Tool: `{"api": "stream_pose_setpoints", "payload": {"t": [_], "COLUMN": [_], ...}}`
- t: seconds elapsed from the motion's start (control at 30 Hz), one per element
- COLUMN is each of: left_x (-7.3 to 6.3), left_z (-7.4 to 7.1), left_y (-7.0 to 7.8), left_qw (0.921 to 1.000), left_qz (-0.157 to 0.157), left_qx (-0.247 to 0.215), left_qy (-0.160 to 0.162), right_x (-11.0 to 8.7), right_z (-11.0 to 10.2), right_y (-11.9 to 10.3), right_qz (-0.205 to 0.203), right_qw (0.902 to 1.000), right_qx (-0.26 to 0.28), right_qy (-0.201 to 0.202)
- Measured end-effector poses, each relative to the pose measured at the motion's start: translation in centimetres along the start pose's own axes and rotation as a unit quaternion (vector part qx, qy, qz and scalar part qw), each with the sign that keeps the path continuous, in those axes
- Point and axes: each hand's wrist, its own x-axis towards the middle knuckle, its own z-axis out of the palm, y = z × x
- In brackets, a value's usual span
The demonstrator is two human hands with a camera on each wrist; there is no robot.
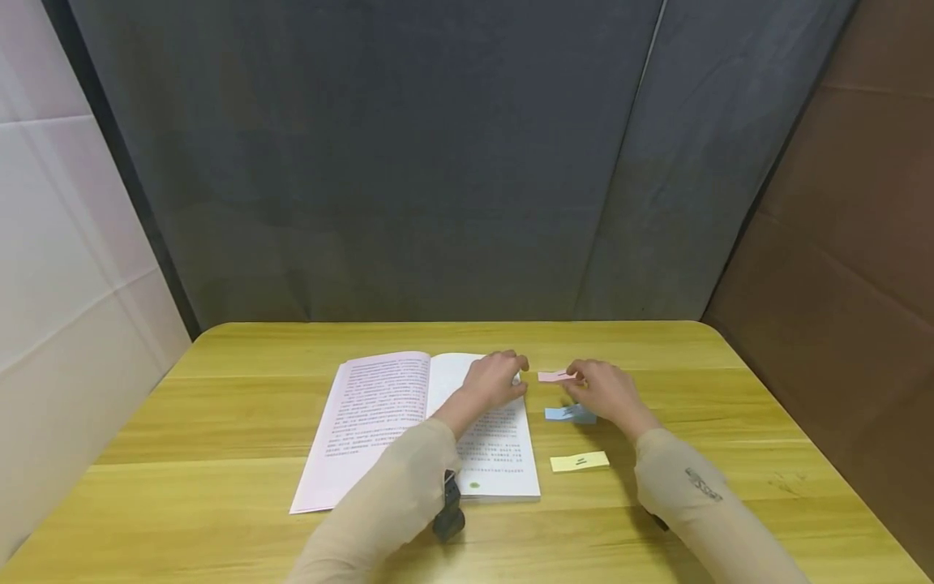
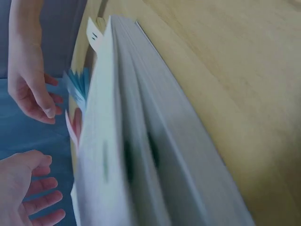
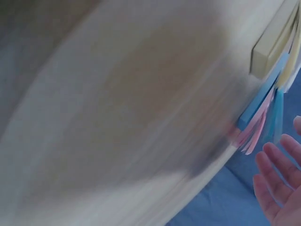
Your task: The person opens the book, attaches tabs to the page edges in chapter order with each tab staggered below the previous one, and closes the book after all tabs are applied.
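Observation:
An open book [image 1: 375, 405] with printed pages lies on the table, its left page pinkish. Over the upper part of the right page is my left hand [image 1: 494, 381]; in the left wrist view its fingers are spread and hold nothing. My right hand [image 1: 604, 392] is by a pink sticky-note pad [image 1: 551, 376], fingertips at the pad's right end in the head view. In the right wrist view its fingers are extended with nothing between them. Below lie a blue sticky-note pad [image 1: 565, 414] and a yellow sticky-note pad [image 1: 580, 461], both with dark marks.
The wooden table [image 1: 219, 422] has rounded far corners. A dark grey partition [image 1: 409, 162] stands behind it, with a pale panel [image 1: 80, 243] on the left and a brown one [image 1: 854, 243] on the right. A black strap device [image 1: 448, 511] hangs under my left wrist.

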Motion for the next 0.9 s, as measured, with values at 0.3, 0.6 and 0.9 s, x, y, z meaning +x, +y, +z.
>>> {"api": "stream_pose_setpoints", "payload": {"t": [0.3, 0.6, 0.9], "left_x": [0.9, 1.5, 1.7], "left_z": [1.5, 2.3, 2.5], "left_y": [0.0, 0.6, 1.3], "left_qw": [0.9999, 0.9994, 0.9975], "left_qz": [-0.004, 0.001, -0.016], "left_qx": [0.006, 0.026, 0.047], "left_qy": [-0.008, -0.022, -0.050], "right_x": [0.5, 1.2, 1.3], "right_z": [0.3, 0.9, 1.3], "right_y": [0.6, 0.8, 1.1], "right_qz": [0.007, 0.003, -0.003], "right_qw": [0.9999, 0.9997, 0.9990], "right_qx": [-0.002, -0.020, -0.035], "right_qy": [-0.013, -0.010, -0.026]}}
